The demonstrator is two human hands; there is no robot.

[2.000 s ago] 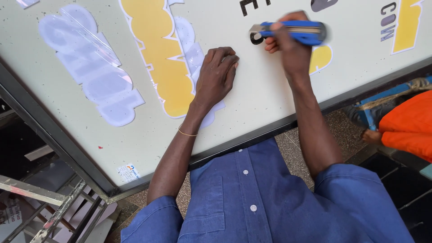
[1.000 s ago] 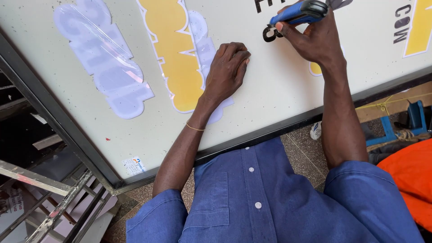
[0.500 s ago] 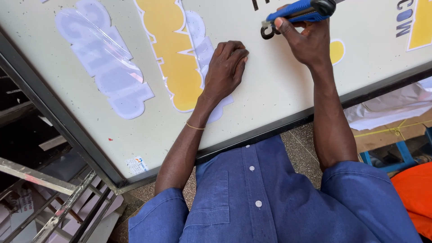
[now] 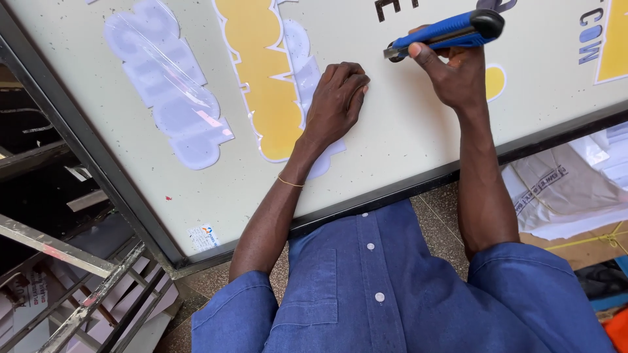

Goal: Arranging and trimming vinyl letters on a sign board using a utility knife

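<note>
Two hands on a sign panel, knife at the top

Two hands work well apart on a pale sign panel (image 4: 405, 144). The right hand (image 4: 458, 75) is closed around a blue knife (image 4: 448, 33), whose tip meets the panel just below black lettering near the top edge. The left hand (image 4: 337, 98) lies knuckles up with fingers curled, pressing on the panel and holding nothing; it overlaps a pale lilac shape (image 4: 304, 72) beside a yellow shape (image 4: 261, 72). Between the hands lies a bare strip of panel. More bare surface runs below both wrists down to the dark frame (image 4: 405, 186), which the blue shirt (image 4: 392, 294) meets. A second lilac shape (image 4: 170, 85) sits far left, near the frame's slanting left side. Beyond that side stand metal bars (image 4: 72, 261); at right, white sheets (image 4: 562, 189) lie on the floor.
</note>
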